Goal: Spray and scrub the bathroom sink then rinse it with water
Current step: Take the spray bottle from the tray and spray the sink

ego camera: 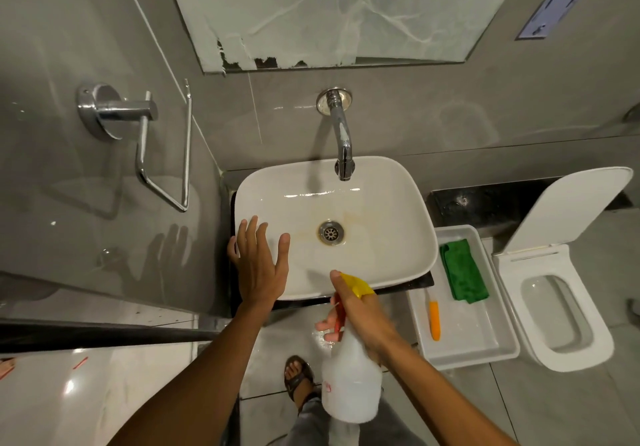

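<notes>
Grey glossy tiles line the walls around a white basin sink (pixel 381 210) with yellowish staining near its drain (pixel 331 233), under a chrome wall spout (pixel 343 140). The left hand (pixel 259 265) hovers over the sink's near-left rim, fingers spread wide. The right hand (pixel 360 314) grips a translucent spray bottle (pixel 351 383), yellow nozzle toward the basin. Beside the sink, a white tray (pixel 485 341) holds a green cloth (pixel 462 272) and an orange brush (pixel 434 319), next to an open toilet (pixel 561 307).

Both forearms are left bare, no sleeves being seen. Grey trousers (pixel 313 418) and a dark strapped sandal (pixel 298 376) are worn.
</notes>
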The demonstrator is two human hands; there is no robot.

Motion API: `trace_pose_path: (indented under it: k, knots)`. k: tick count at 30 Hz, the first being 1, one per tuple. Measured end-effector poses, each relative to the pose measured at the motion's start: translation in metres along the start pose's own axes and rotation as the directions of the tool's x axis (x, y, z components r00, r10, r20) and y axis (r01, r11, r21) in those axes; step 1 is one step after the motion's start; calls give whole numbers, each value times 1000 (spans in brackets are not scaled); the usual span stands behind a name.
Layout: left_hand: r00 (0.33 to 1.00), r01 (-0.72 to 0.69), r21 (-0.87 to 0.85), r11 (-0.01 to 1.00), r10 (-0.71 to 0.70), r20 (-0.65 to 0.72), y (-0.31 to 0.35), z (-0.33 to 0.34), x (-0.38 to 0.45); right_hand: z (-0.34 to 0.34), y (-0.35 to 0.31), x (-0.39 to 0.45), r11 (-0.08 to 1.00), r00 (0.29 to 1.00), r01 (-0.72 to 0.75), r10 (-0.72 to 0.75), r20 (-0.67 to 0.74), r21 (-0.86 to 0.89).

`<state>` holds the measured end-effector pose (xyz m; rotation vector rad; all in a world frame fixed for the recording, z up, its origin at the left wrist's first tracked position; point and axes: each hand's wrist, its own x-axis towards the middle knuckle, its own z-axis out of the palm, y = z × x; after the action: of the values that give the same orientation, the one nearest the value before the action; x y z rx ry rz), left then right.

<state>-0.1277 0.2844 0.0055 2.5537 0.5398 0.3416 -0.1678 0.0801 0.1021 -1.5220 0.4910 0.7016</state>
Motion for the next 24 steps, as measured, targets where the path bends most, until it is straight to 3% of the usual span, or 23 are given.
trace_pose_path:
  k: [6,11,21,24]
  knots:
    - [1000,7,-28,1000,-7,-12,-1,1,1,9,-31,16,995,995,94,-93,-27,38]
    - [1000,13,-27,1000,-13,-2,-3,2,1,-9,-53,30,984,976,166,-155,-152,64]
    - [999,29,-42,999,-28,16,-3,2,0,-83,-41,31,985,920,162,-128,-370,61]
    - [1000,28,-42,999,-28,14,-2,1,0,-97,-30,22,985,916,173,-152,-371,25]
